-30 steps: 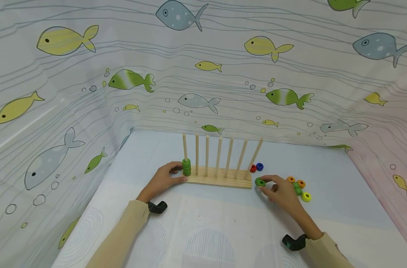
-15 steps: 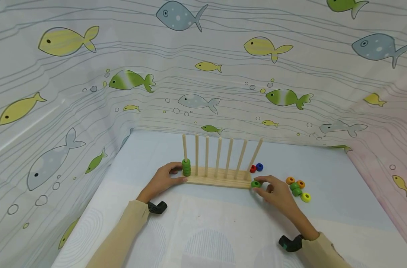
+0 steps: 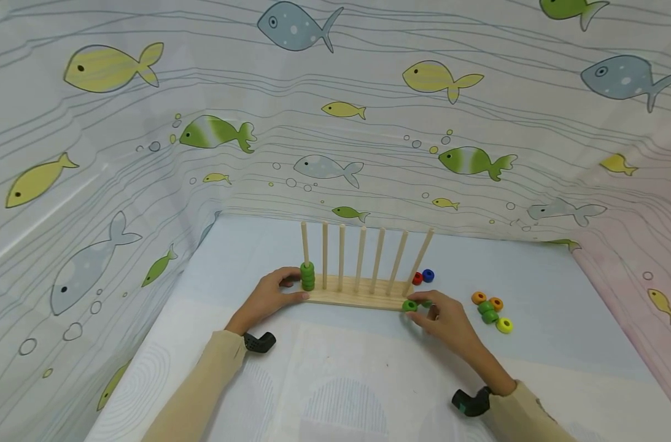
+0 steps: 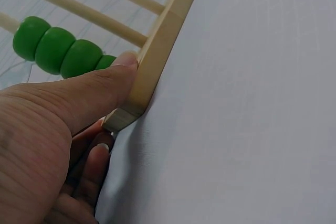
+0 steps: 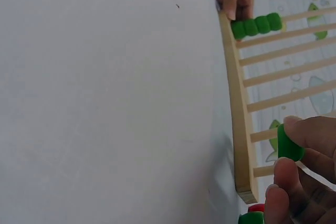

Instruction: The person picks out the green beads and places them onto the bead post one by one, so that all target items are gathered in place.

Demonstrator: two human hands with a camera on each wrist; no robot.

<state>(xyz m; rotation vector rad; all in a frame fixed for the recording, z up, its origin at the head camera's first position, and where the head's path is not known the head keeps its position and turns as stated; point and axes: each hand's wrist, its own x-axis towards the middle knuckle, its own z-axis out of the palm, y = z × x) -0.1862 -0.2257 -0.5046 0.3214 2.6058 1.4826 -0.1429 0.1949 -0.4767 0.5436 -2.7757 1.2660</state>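
Observation:
A wooden peg rack (image 3: 357,299) with a row of upright dowels stands on the table. Green beads (image 3: 307,277) are stacked on its leftmost dowel. My left hand (image 3: 266,299) grips the rack's left end, thumb on the front edge (image 4: 149,59) and fingers curled behind. A green bead (image 3: 409,306) is pinched between thumb and fingertips of my right hand (image 3: 450,320), in front of the rack's right end. In the right wrist view this held bead (image 5: 289,144) appears off the dowels. Another green bead (image 3: 426,304) shows partly behind the right fingers.
A red bead (image 3: 417,279) and a blue bead (image 3: 428,275) lie behind the rack's right end. Farther right is a loose group with orange beads (image 3: 496,304), green beads (image 3: 489,315) and a yellow bead (image 3: 504,325). Fish-patterned sheeting (image 3: 390,135) rises behind the table.
My right hand has moved left with the green bead, from right of the rack to the front of its right end. The left hand has stayed in place.

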